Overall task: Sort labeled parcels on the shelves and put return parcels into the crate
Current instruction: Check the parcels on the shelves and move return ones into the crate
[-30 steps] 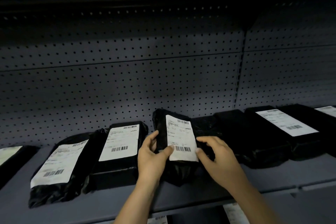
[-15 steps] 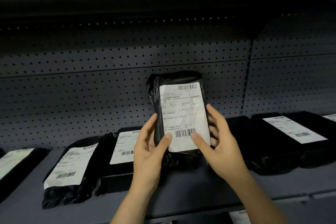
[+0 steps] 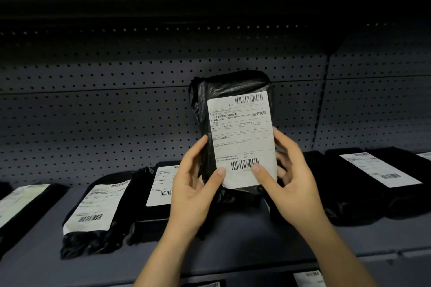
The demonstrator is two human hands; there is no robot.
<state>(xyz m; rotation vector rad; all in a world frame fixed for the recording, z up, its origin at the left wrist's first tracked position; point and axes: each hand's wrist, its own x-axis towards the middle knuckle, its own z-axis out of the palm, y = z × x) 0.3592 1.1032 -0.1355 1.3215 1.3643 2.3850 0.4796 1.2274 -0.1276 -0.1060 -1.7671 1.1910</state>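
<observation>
A person holds a black parcel (image 3: 233, 86) up in the air with both hands. It stands upright in front of the grey back wall (image 3: 93, 112), which is full of little holes. It is above the shelf (image 3: 233, 247) and does not touch it. Its white label (image 3: 242, 133) faces us, with one barcode at the top and one at the bottom.

The left hand (image 3: 193, 193) has its grip round the parcel's left edge, and its thumb presses the label's bottom left corner. The right hand (image 3: 296, 182) has its grip round the right edge. Its thumb sits just under the lower barcode, and its fingers curl behind.

More black parcels lie on the shelf with their labels up. There is a far-left parcel (image 3: 21, 202), a baggy parcel (image 3: 93, 212), and a middle parcel (image 3: 161, 184) partly behind the left hand. The right parcel (image 3: 377, 170) lies on the other side.
</observation>
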